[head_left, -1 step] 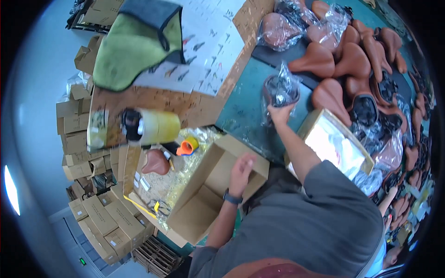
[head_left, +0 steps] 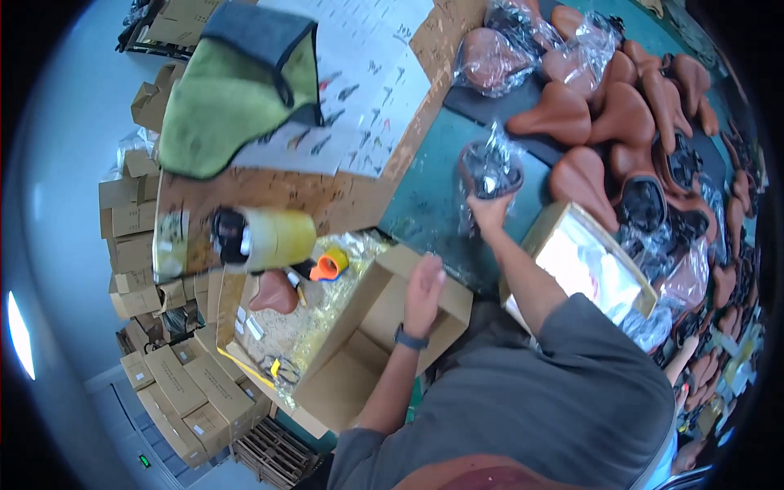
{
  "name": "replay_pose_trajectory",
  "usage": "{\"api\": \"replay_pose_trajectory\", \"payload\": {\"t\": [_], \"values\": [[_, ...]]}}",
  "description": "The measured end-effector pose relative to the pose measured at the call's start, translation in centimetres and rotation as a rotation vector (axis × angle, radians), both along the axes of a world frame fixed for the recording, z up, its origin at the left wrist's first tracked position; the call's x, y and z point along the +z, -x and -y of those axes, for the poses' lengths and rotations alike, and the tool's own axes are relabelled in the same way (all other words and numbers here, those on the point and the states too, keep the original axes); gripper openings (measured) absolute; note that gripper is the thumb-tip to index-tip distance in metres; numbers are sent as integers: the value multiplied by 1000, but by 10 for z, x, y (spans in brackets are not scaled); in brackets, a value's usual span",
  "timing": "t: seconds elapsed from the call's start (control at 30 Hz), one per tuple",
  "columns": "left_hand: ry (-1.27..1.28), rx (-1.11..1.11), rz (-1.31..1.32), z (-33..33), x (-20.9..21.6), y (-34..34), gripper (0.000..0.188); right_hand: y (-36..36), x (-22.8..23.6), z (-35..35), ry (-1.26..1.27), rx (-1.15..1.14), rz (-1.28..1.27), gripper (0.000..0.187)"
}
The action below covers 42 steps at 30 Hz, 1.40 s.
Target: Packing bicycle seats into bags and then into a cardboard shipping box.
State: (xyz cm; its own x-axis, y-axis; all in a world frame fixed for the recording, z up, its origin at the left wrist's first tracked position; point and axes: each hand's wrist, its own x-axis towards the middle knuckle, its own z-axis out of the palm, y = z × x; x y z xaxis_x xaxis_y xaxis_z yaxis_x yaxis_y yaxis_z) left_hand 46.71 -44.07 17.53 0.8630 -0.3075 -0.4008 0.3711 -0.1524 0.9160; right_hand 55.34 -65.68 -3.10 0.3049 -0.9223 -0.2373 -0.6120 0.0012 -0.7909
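1. Right hand [head_left: 490, 211]: fingers closed around the near end of a bicycle saddle in clear plastic wrap [head_left: 492, 173], its dark underside facing up. The thumb and exact finger placement are partly unclear.
2. Wrapped saddle: located at the far centre, over the teal tabletop [head_left: 425, 184]; whether it rests on the surface or is lifted cannot be told.
3. Left hand [head_left: 424, 287]: fingers extended and close together, with nothing seen in the grasp. It is positioned over an open, tan cardboard box [head_left: 341, 390]; contact with the box cannot be confirmed. A dark wristwatch [head_left: 411, 338] is worn on this arm.
4. Right of the right forearm: an open carton with a bright white interior [head_left: 549, 224].
5. Far right: a heap of reddish-brown padded saddles [head_left: 622, 114], some bare, some bagged in clear plastic, several with black undersides exposed.
6. Left of the cardboard box: a roll with an orange core [head_left: 330, 264] and a single reddish-brown saddle [head_left: 274, 292].
7. Farther left: a cylindrical container with yellow contents and a black end [head_left: 280, 237], lying on a worn brown board [head_left: 347, 200].
8. Far left: a green cloth with dark edging [head_left: 208, 126], overlapping a large white printed sheet [head_left: 371, 82].
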Motion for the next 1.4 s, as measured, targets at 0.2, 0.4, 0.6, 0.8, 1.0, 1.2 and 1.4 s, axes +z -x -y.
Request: {"api": "replay_pose_trajectory", "payload": {"t": [0.2,0.4,0.6,0.8,1.0,1.2,1.4], "values": [[201,175,-910,77,-92,-113,37,33,132,40,-843,1189,-85,51],[174,253,-962,36,-138,-56,30,-202,106,248,620,1116,-19,46],[46,28,-714,30,-22,-14,76,-308,-27,349,1079,901,-312,74],[123,-25,-327,-43,39,17,91,-241,-4,239,557,788,-406,78],[175,126,-119,-220,19,99,94,-61,48,97,-1208,466,255,29],[-349,145,-648,-452,-125,213,68,124,195,-172,-585,1632,-190,91],[-880,121,-1003,-643,-377,346,123,176,6,-519,588,2473,-480,19]]}}
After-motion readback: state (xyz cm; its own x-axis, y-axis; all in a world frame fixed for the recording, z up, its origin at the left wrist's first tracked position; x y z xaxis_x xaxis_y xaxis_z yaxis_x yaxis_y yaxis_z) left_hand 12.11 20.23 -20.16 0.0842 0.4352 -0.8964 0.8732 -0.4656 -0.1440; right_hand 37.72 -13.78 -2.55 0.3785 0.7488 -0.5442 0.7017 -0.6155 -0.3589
